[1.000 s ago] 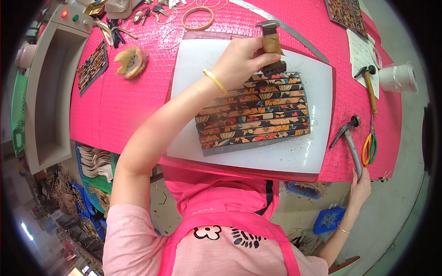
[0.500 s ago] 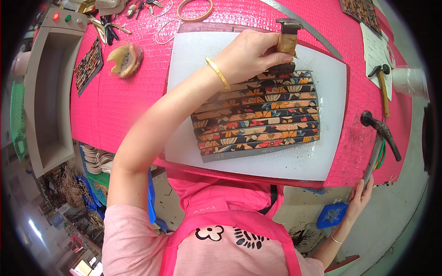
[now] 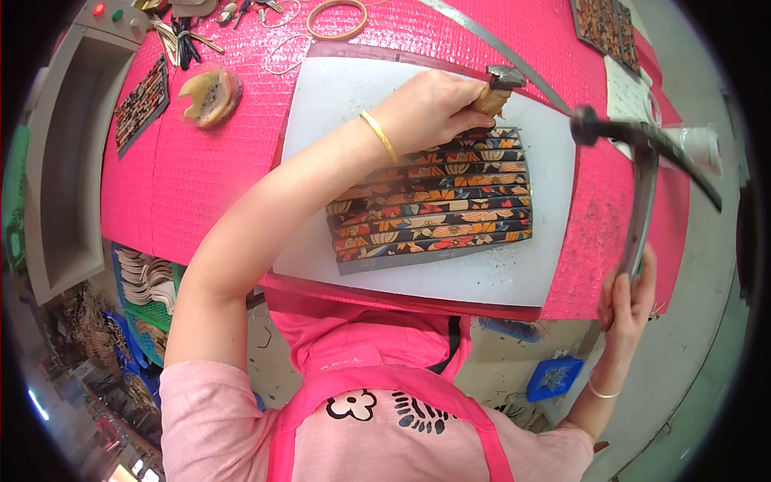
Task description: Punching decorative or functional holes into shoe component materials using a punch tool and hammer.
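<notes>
My left hand point(image 3: 442, 108) is closed around the tan wrapped handle of a metal-headed punch point(image 3: 491, 98). The punch stands at the far edge of a sheet of dark floral strips point(image 3: 434, 205), its lower end hidden by my fingers. Under the sheet, which has a grey border along its near side, lies a white cutting board point(image 3: 546, 241). Off to the right, my right hand point(image 3: 629, 293) grips a hammer point(image 3: 641, 201) by its handle. The hammer head is raised above the table's right side, apart from the punch.
A pink-covered table point(image 3: 217, 185) carries a yellowish hollowed lump point(image 3: 210, 98), a ring point(image 3: 337, 34), a long metal strip point(image 3: 502, 50) and floral pieces point(image 3: 602, 32). A grey machine housing point(image 3: 60, 153) stands left; a blue tray point(image 3: 554, 379) lies below right.
My right hand has lifted the hammer up and toward the far side. The punch in my left hand shows lower and more tilted. The whole view has shifted slightly.
</notes>
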Motion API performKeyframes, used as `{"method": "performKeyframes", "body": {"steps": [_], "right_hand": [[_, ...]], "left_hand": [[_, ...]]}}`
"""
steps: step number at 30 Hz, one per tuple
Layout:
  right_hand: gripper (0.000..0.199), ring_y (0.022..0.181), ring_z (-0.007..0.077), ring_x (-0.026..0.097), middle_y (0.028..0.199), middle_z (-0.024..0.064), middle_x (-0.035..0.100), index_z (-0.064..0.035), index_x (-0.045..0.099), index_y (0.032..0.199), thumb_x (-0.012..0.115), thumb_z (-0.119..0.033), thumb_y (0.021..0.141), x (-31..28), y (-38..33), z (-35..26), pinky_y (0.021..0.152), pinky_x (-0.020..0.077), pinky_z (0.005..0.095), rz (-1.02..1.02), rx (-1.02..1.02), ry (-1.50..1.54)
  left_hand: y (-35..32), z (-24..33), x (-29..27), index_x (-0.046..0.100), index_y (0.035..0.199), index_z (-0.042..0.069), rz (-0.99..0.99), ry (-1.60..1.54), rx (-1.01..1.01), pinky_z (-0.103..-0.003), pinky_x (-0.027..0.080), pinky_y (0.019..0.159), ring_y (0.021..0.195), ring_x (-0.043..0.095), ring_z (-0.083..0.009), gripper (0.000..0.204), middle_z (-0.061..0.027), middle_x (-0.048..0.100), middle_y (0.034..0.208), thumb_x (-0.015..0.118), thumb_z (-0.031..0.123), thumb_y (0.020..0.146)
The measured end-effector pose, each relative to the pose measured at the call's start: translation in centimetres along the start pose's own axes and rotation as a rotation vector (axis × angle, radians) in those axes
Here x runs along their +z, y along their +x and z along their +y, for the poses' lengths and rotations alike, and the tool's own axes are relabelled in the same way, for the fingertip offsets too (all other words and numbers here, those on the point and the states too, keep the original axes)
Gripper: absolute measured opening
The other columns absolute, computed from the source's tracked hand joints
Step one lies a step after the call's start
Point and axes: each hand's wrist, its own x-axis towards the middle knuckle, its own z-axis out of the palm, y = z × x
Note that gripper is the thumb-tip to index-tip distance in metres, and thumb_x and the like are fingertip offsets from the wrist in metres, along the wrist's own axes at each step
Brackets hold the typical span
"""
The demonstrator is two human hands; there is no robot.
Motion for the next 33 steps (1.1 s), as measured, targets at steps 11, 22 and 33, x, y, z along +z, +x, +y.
{"method": "performKeyframes", "body": {"steps": [11, 22, 33], "right_hand": [[0.029, 0.059, 0.0045, 0.037, 0.076, -0.0007, 0.044, 0.0003, 0.049, 0.109, 0.05, -0.016, 0.085, -6.9, 2.3, -4.8, 0.051, 0.026, 0.0188, 0.08, -0.275, -0.362], [0.048, 0.097, 0.0179, 0.054, 0.117, 0.0165, 0.053, -0.0066, 0.035, 0.131, 0.047, -0.011, 0.085, 4.0, 0.6, -1.5, 0.084, 0.0383, 0.0275, -0.183, 0.084, -0.588], [0.052, 0.123, 0.0203, 0.035, 0.134, 0.0129, 0.038, 0.0002, 0.03, 0.133, 0.045, -0.01, 0.084, 2.4, 0.6, 1.1, 0.101, 0.0225, 0.0307, -0.236, 0.186, -0.436]], "left_hand": [[-0.3, 0.1, 0.4, 0.05, 0.072, 0.004, -0.015, 0.007, 0.02, -0.037, 0.045, 0.057, 0.062, 0.056, -0.03, 0.02, -0.0128, 0.055, 0.065, 0.065, 0.016, 0.073], [-0.2, 1.0, -0.5, 0.057, 0.08, 0.003, 0.037, -0.033, -0.117, -0.034, 0.047, 0.057, 0.061, 0.06, -0.0247, 0.017, -0.0123, 0.059, 0.066, 0.063, 0.019, 0.076], [-0.3, 1.1, -0.5, 0.06, 0.086, 0.0, -0.037, -0.066, -0.183, -0.028, 0.048, 0.057, 0.059, 0.06, -0.0205, 0.018, -0.0117, 0.061, 0.069, 0.065, 0.016, 0.077]]}}
